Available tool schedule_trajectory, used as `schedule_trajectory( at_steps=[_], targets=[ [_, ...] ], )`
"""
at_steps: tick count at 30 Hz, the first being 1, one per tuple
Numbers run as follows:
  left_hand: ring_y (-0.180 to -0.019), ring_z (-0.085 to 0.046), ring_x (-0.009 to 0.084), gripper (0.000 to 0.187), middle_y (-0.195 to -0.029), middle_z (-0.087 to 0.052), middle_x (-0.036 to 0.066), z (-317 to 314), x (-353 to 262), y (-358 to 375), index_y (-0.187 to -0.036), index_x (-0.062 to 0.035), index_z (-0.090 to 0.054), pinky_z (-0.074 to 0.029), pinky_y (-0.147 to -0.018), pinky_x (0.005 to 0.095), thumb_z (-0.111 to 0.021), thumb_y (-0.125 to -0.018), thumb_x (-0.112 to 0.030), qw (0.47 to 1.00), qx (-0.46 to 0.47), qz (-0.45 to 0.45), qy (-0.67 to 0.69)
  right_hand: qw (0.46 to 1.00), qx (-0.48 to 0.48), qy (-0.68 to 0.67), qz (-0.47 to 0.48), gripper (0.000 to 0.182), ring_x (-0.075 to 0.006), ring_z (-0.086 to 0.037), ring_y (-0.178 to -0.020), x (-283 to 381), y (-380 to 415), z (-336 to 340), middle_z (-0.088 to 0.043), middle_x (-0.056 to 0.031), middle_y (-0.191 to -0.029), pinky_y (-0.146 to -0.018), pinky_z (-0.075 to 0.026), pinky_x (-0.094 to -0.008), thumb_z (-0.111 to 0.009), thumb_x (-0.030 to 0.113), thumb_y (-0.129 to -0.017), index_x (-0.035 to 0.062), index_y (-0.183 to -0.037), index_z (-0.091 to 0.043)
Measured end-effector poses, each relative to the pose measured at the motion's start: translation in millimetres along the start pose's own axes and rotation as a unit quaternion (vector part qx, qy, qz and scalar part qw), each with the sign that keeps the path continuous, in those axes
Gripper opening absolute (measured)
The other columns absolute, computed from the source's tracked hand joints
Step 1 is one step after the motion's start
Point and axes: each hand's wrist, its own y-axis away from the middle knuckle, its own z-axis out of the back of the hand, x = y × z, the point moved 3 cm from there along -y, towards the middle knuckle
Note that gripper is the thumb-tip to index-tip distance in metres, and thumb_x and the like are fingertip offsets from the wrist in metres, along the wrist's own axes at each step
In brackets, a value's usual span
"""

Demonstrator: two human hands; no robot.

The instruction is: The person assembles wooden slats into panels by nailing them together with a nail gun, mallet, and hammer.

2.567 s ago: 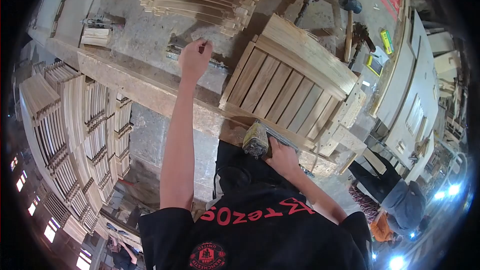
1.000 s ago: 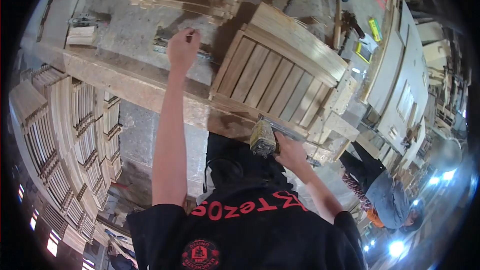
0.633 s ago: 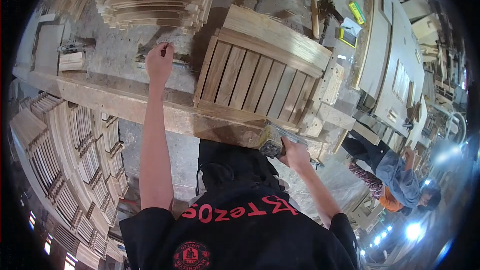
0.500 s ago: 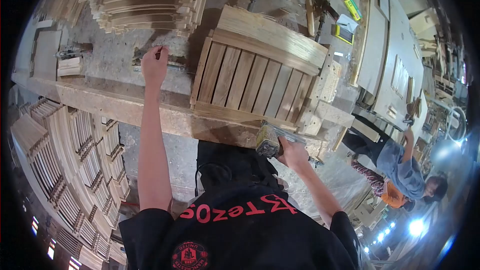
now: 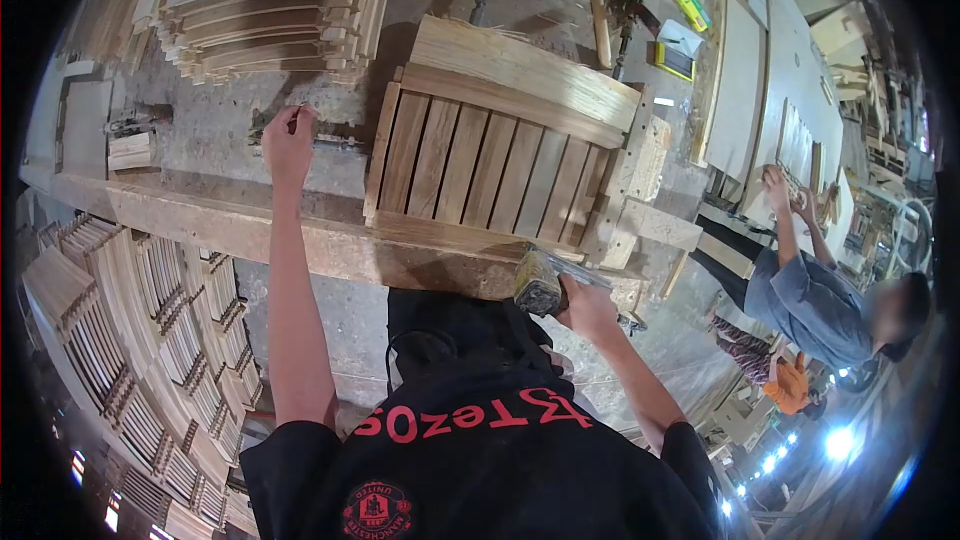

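Observation:
My left hand (image 5: 289, 145) is over the workbench, left of a slatted wooden panel (image 5: 490, 160), its fingers pinched together; anything between them is too small to make out. Beneath it, a metal clamp bar (image 5: 335, 142) lies on the bench. My right hand (image 5: 588, 306) grips a power tool (image 5: 540, 282) with a worn yellow and grey body, near the bench's front edge and just below the panel. A wide board (image 5: 520, 75) runs along the panel's far side.
Stacked wooden pieces (image 5: 265, 20) stand at the back left. A mallet (image 5: 597, 5), a yellow box (image 5: 675, 61) and a yellow-green item (image 5: 691, 8) lie behind the panel. Slatted frames (image 5: 100, 340) fill the lower left. Two people (image 5: 815, 305) are at the right.
My left hand has shifted slightly left and down in view, and the bench items have also shifted left. The co-worker in grey has both hands over the white surface.

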Motion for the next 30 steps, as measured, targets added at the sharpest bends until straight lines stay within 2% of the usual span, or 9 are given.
schedule_trajectory(
  at_steps=[3,11,18,21,24,26,27,29,30],
  targets=[
    [-0.051,-0.048,0.0085,0.024,-0.063,-0.061,0.002,1,-5,3,-0.088,-0.0005,-0.069,-0.039,-0.05,0.0261,-0.061,-0.093,-0.023,0.998,0.014,0.056,0.029,0.999,0.012,-0.016,-0.037,0.054,-0.0373,-0.067,-0.071,-2,8,7,-0.067,-0.018,-0.079,-0.061,-0.054,-0.0473,-0.078,0.026,-0.068,0.006,-0.113,-0.057],
    [-0.055,-0.05,0.0091,0.021,-0.065,-0.061,0.002,0,2,4,-0.091,0.0009,-0.068,-0.041,-0.053,0.027,-0.061,-0.093,-0.018,0.999,-0.025,0.014,0.018,0.982,-0.083,-0.141,-0.095,0.054,-0.0395,-0.067,-0.077,-46,53,6,-0.069,-0.0186,-0.086,-0.067,-0.055,-0.0456,-0.079,0.029,-0.068,0.0117,-0.117,-0.063],
    [-0.061,-0.058,0.0176,0.023,-0.072,-0.065,0.008,2,-7,9,-0.09,-0.0016,-0.068,-0.045,-0.06,0.0323,-0.064,-0.089,-0.024,0.985,0.045,-0.076,-0.147,0.826,-0.15,-0.434,-0.327,0.034,-0.0178,-0.064,-0.06,-125,52,-16,-0.068,-0.0069,-0.072,-0.056,-0.051,-0.0338,-0.08,0.024,-0.076,-0.0012,-0.096,-0.068],
    [-0.067,-0.065,0.0274,0.035,-0.077,-0.069,0.01,11,-11,-1,-0.09,-0.003,-0.07,-0.05,-0.065,0.0389,-0.065,-0.086,-0.037,0.902,0.262,-0.115,-0.323,0.711,-0.131,-0.598,-0.346,0.028,-0.0149,-0.058,-0.052,-169,38,5,-0.06,-0.0045,-0.065,-0.049,-0.048,-0.0289,-0.076,0.025,-0.081,0.0014,-0.094,-0.066],
    [-0.079,-0.067,0.0334,0.046,-0.082,-0.071,0.013,39,-44,-14,-0.095,-0.0041,-0.072,-0.053,-0.073,0.0454,-0.062,-0.084,-0.048,0.599,0.493,-0.04,-0.629,0.634,-0.097,-0.74,-0.202,0.032,-0.0189,-0.061,-0.056,-234,19,9,-0.061,-0.0085,-0.066,-0.055,-0.052,-0.0332,-0.069,0.03,-0.085,0.0005,-0.096,-0.064],
    [-0.089,-0.067,0.0322,0.05,-0.088,-0.071,0.014,101,-51,-36,-0.089,-0.0055,-0.074,-0.054,-0.079,0.0462,-0.06,-0.083,-0.053,0.554,0.464,-0.109,-0.683,0.833,-0.218,-0.407,-0.304,0.033,-0.0225,-0.064,-0.063,-285,12,-2,-0.064,-0.0124,-0.071,-0.062,-0.053,-0.0369,-0.065,0.03,-0.087,-0.0012,-0.095,-0.063],
    [-0.089,-0.067,0.0323,0.05,-0.089,-0.071,0.014,123,-47,-41,-0.087,-0.0056,-0.074,-0.054,-0.079,0.0454,-0.061,-0.083,-0.054,0.556,0.472,-0.096,-0.678,0.876,-0.272,-0.211,-0.337,0.033,-0.0244,-0.066,-0.066,-296,1,4,-0.066,-0.0143,-0.074,-0.065,-0.054,-0.0388,-0.064,0.03,-0.087,-0.002,-0.094,-0.062],
    [-0.084,-0.068,0.0278,0.051,-0.086,-0.071,0.012,119,-87,-37,-0.09,-0.006,-0.074,-0.055,-0.077,0.0415,-0.063,-0.083,-0.055,0.6,0.483,0.024,-0.637,0.909,-0.213,-0.022,-0.357,0.035,-0.0282,-0.067,-0.075,-235,-10,67,-0.068,-0.019,-0.085,-0.074,-0.053,-0.042,-0.062,0.029,-0.088,-0.005,-0.094,-0.061],
    [-0.078,-0.068,0.0232,0.052,-0.081,-0.071,0.01,87,-131,-13,-0.095,-0.0063,-0.074,-0.055,-0.075,0.0384,-0.064,-0.084,-0.056,0.636,0.484,0.128,-0.587,0.877,-0.327,-0.181,-0.303,0.034,-0.0268,-0.067,-0.075,-219,-31,72,-0.068,-0.0176,-0.085,-0.07,-0.053,-0.0401,-0.062,0.03,-0.089,-0.0036,-0.093,-0.062]
  ],
)
